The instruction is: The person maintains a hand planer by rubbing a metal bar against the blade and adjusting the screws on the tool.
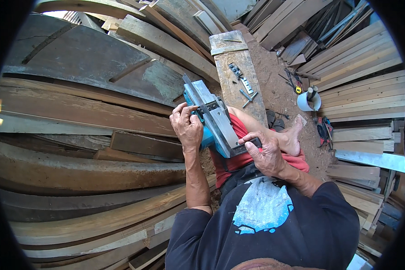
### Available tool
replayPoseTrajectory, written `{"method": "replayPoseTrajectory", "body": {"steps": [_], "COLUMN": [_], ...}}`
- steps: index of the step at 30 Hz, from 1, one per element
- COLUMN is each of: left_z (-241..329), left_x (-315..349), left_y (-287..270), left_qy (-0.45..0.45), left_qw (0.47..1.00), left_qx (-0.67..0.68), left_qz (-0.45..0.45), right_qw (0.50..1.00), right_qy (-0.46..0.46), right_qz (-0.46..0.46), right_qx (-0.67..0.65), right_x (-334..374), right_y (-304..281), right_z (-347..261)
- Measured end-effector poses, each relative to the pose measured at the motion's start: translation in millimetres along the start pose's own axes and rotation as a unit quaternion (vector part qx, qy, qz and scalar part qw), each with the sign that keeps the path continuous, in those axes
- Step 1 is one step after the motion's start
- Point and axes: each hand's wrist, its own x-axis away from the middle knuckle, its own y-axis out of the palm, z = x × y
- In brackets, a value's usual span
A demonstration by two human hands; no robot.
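The person sits on the ground with an electric planer (211, 119) turned upside down across the lap, its flat metal sole facing up and its blue-green plastic body underneath, resting over red shorts (238, 157). The right hand (267, 153) is closed around the near end of the planer, fingers wrapped over the dark edge of the sole there. The left hand (187, 126) grips the side of the body near the middle, thumb and fingers curled against the metal by the cutter slot. The tool looks heavy and rigid, a motor in a hard casing with a smooth, probably slippery sole; it seems best held by the plastic body and the ends, well away from the blade slot, where the edge is likely sharp. Just beyond the planer lies a short plank (238, 76) with a few small wrenches and metal parts (243, 87) on it. Farther right on the dirt stand a white cup (308, 101) and scattered hand tools (292, 81). Stacked boards (76, 135) fill the left side and the far right.
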Motion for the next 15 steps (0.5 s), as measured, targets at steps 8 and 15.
{"method": "replayPoseTrajectory", "body": {"steps": [8,15], "left_z": [0.9,-0.2], "left_x": [-0.2,0.0], "left_y": [-0.3,-1.4], "left_qy": [-0.001,0.004], "left_qw": [1.000,0.999], "left_qx": [0.028,0.035], "left_qz": [0.003,-0.002], "right_qw": [1.000,0.999], "right_qy": [-0.026,-0.032], "right_qz": [0.003,0.001], "right_qx": [0.008,0.007], "right_x": [1.2,2.7], "right_y": [1.5,0.8], "right_z": [6.8,6.0]}}
